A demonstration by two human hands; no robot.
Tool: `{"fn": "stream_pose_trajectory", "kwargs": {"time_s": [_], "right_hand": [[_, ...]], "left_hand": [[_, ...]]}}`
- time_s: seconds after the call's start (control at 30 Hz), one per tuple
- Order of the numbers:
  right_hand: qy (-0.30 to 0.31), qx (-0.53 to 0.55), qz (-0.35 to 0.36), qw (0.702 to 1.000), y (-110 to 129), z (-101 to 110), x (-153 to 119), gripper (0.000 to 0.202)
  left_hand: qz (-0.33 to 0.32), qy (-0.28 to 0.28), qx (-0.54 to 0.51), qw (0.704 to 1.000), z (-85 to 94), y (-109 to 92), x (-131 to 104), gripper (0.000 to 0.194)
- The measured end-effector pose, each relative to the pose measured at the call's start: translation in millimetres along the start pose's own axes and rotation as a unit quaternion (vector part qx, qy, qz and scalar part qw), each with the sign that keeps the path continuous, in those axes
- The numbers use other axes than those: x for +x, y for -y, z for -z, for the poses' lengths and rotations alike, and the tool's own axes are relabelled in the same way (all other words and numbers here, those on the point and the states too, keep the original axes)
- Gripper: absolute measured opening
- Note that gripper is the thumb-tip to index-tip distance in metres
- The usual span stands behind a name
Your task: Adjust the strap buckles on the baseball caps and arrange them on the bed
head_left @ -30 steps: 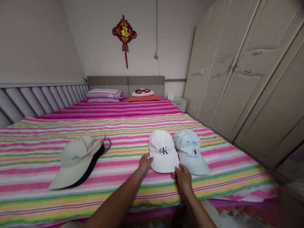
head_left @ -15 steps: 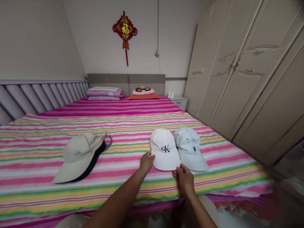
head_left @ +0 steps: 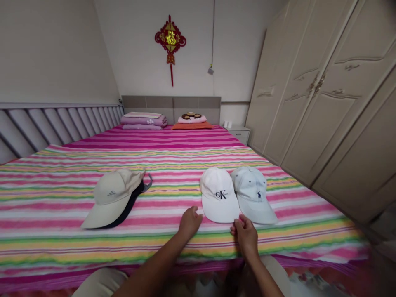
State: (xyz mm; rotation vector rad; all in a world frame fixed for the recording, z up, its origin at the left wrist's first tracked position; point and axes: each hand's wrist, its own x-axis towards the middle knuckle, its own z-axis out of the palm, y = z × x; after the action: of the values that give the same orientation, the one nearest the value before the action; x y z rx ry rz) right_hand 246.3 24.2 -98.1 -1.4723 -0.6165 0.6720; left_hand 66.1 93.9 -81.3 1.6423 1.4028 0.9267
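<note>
A white cap with dark letters on its front lies with its brim toward me. My left hand is just off the left side of that brim, fingers loosely bent and holding nothing. At the brim's lower right corner is my right hand, its fingers somewhat apart; whether a fingertip still touches the edge I cannot tell. Against the white cap's right side rests a pale blue cap with a small dark emblem. Farther left, a beige cap lies over a dark cap that shows only in part.
The caps lie on a striped bedspread. Folded purple bedding and a pink pillow sit by the headboard. A rail runs along the left, and a wardrobe stands to the right.
My left hand has let go of the white cap's brim and drawn down and away. The right hand has slipped slightly down off the brim corner. The view has shifted a little left.
</note>
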Motion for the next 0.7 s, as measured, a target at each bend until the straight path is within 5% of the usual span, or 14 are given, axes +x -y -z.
{"fn": "stream_pose_trajectory", "kwargs": {"time_s": [0.23,0.4,0.5,0.6,0.7], "right_hand": [[0.034,-0.189,0.134,0.972,-7,-1,-33,0.033],[0.071,-0.419,0.392,0.816,-34,2,-44,0.04],[0.062,-0.428,0.487,0.759,-43,6,-42,0.036],[0.065,-0.422,0.562,0.709,-48,9,-40,0.029],[0.061,-0.421,0.595,0.682,-51,11,-38,0.026]], "left_hand": [[-0.146,0.007,0.028,0.989,21.0,26,-58,0.032],[-0.217,0.004,0.077,0.973,41.9,58,-95,0.038],[-0.168,-0.02,0.037,0.985,60.1,71,-106,0.033],[-0.027,-0.07,-0.093,0.993,85.0,73,-107,0.027],[0.116,-0.209,-0.312,0.92,120.9,67,-98,0.026]]}}
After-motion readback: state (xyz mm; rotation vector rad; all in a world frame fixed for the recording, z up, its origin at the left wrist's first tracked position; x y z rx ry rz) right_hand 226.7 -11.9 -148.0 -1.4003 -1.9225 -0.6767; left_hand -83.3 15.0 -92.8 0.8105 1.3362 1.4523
